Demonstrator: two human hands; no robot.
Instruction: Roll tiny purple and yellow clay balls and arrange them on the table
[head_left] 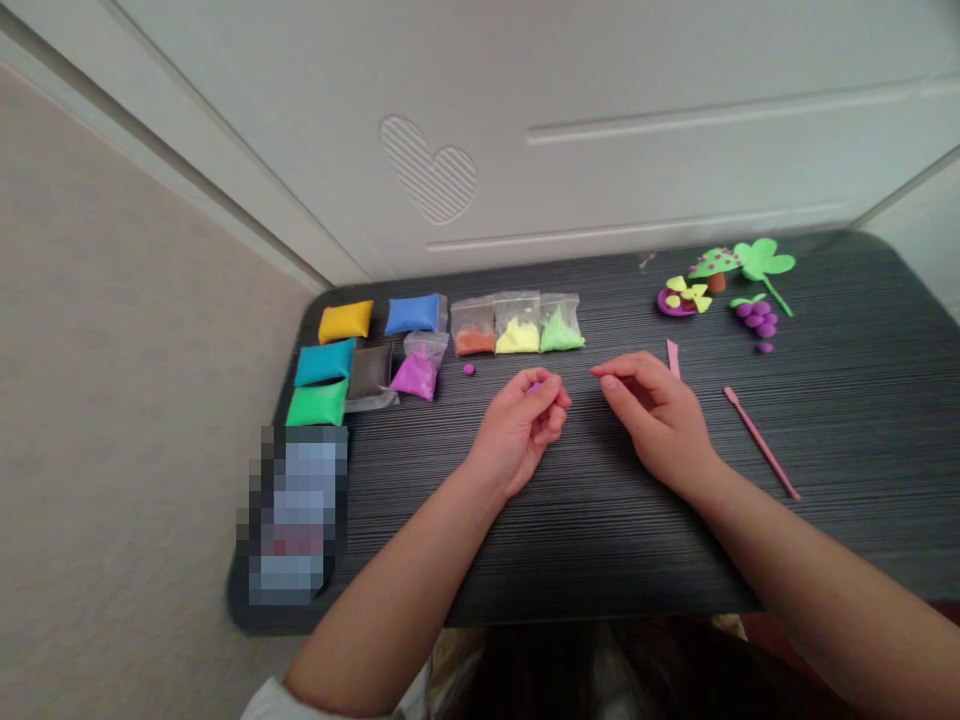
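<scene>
Above the middle of the dark table, my left hand (525,425) is closed, fingers curled around a bit of purple clay (535,388) that shows only in part. My right hand (660,420) hovers just to its right. Its thumb and forefinger are slightly apart, with nothing visible between them. A small purple clay ball (469,370) lies on the table left of my left hand. Beyond the hands stand bags of brown clay (475,340), yellow clay (519,335) and light green clay (561,330). A pink flat-ended tool (673,358) is partly covered by my right hand.
Several more clay packs, such as the opened purple bag (416,375) and blue pack (414,314), sit at left above a blurred-out device (296,520). Right are a thin pink tool (761,443), clay grapes (756,318), a green clover (763,260) and a purple dish (679,308).
</scene>
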